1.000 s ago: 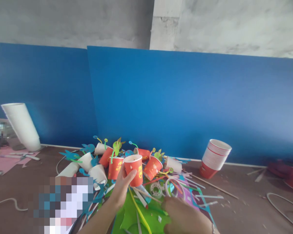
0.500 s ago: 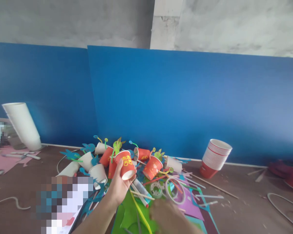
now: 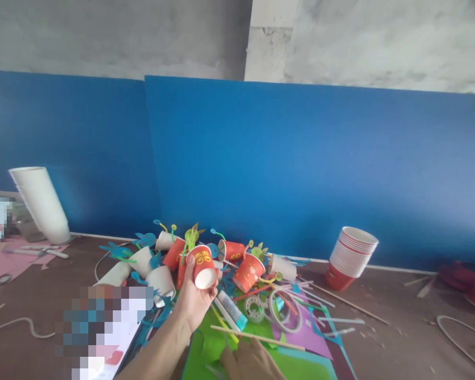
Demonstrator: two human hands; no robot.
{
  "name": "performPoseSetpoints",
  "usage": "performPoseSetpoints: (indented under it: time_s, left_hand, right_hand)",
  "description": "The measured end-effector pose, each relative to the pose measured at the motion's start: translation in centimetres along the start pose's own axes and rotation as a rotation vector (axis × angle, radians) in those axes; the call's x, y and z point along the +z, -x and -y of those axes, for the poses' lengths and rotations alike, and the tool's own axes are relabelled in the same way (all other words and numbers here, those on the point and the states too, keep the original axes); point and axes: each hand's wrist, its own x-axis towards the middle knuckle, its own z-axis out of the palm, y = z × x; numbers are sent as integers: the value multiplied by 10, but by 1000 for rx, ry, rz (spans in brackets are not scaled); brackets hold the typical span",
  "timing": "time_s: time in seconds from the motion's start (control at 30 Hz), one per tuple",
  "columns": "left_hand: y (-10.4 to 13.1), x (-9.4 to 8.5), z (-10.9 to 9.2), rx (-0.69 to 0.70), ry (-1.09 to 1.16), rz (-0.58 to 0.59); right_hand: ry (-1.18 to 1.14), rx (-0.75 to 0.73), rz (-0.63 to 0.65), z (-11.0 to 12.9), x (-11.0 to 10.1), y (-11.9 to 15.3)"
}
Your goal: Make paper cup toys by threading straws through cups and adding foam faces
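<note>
My left hand (image 3: 196, 301) is closed around a red paper cup (image 3: 203, 266) with yellow characters, tilted so its white round end faces me. Low in the view, my right hand (image 3: 253, 361) has its fingers bent down at a pair of scissors (image 3: 217, 369), which are blurred and partly hidden. A thin wooden stick (image 3: 261, 339) lies just beyond its knuckles. Beneath are green paper sheets (image 3: 301, 367) and a yellow straw (image 3: 222, 321). A glue tube (image 3: 234, 309) lies between my hands.
Behind lie several decorated cups, including a red cup (image 3: 248, 273) and a white cup (image 3: 161, 282). Tape rolls (image 3: 285, 311) and straws lie to the right. Cup stacks stand at right (image 3: 352, 258) and left (image 3: 41, 206). A blue panel (image 3: 301, 169) closes off the back.
My right hand has moved down and left to the scissors. The wooden stick has shifted right and toward me. The red-capped marker no longer shows. My left hand still holds the cup.
</note>
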Motion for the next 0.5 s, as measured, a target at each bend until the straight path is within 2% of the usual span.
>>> performPoseSetpoints:
  time_s: [0.07,0.2,0.27,0.37,0.5]
  left_hand:
    - [1,2,-1,2,-2,-8]
    - [1,3,-2,-2,-11,-16]
    - [0,3,0,-10,0,-16]
    - [-1,3,4,-37,23,-20]
    - [3,8,12,-16,44,-64]
  right_hand:
    - [-37,46,122,-1,-31,2]
    - [-328,89,247,-2,-97,16]
    - [-438,126,235,-1,-120,22]
    - [-522,120,74,1,-131,23]
    - [-455,90,-104,0,-115,13]
